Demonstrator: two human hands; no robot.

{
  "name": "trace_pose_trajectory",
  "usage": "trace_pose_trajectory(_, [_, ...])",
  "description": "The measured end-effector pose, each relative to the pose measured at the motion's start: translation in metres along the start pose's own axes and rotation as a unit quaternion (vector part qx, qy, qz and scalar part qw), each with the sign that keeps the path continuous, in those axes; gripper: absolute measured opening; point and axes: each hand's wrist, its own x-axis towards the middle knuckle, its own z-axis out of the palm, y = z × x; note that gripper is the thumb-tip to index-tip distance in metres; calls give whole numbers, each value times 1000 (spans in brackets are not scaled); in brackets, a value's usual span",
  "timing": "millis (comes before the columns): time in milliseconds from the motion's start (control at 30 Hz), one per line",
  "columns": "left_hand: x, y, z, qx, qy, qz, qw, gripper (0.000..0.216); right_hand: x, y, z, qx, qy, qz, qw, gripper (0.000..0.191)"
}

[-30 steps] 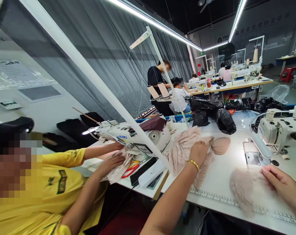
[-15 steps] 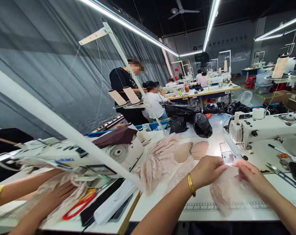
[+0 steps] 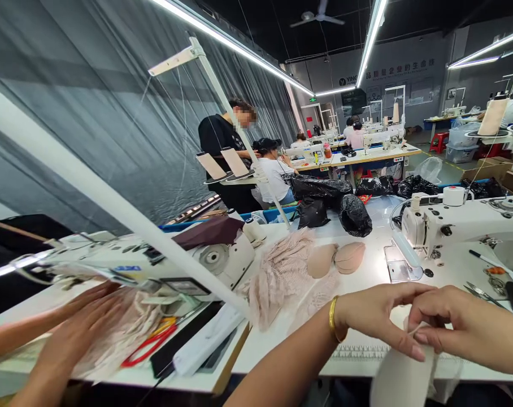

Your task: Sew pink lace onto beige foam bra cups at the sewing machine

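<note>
Over the table's front edge, my right hand [image 3: 460, 319] pinches the top of a pale beige bra cup [image 3: 398, 376], with sheer fabric [image 3: 449, 376] hanging beside it. My left hand [image 3: 386, 316], with a gold bracelet at the wrist, is curved round the same piece, its thumb against it; its fingertips are partly hidden behind my right hand. Two more beige bra cups [image 3: 350, 258] lie on the white table, touching a heap of pink lace fabric [image 3: 277, 268]. A ruler strip [image 3: 358, 354] runs along the table near my left wrist.
A white sewing machine [image 3: 472, 223] stands ahead right, with snips [image 3: 481, 293] and a pen [image 3: 487, 261] nearby. Black plastic bags [image 3: 353, 215] lie behind. At left, a co-worker's hands [image 3: 81, 330] press lace under another machine [image 3: 125, 265], beside red-handled scissors [image 3: 148, 345]. A thread stand [image 3: 222, 102] slants between.
Both my hands have come down and closer together, away from the needle area, bringing the beige piece over the table edge. The co-worker's hands have moved further under their machine.
</note>
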Motion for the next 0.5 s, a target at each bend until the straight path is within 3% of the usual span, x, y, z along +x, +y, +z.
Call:
trace_pose_trajectory(67, [6, -3, 4, -85, -43, 37, 995, 71, -2, -14, -13, -2, -40, -11, 999, 15])
trace_pose_trajectory(133, [8, -11, 5, -124, -57, 30, 990, 60, -2, -22, -24, -29, -50, -23, 998, 18])
trace_pose_trajectory(233, [2, -22, 3, -108, -31, -17, 994, 53, 3, -24, -35, -77, -48, -8, 996, 19])
trace_pose_trajectory(300, [-5, -23, 0, -56, 19, 5, 998, 48, 8, -22, -38, -94, -40, -23, 994, 19])
trace_pose_trajectory(400, [-13, -17, -6, 71, 133, 95, 984, 42, 15, -20, -33, -160, 58, -101, 980, 20])
trace_pose_trajectory(500, [-19, -11, -14, 212, 230, 155, 937, 43, 22, -15, -16, -285, 230, -217, 905, 22])
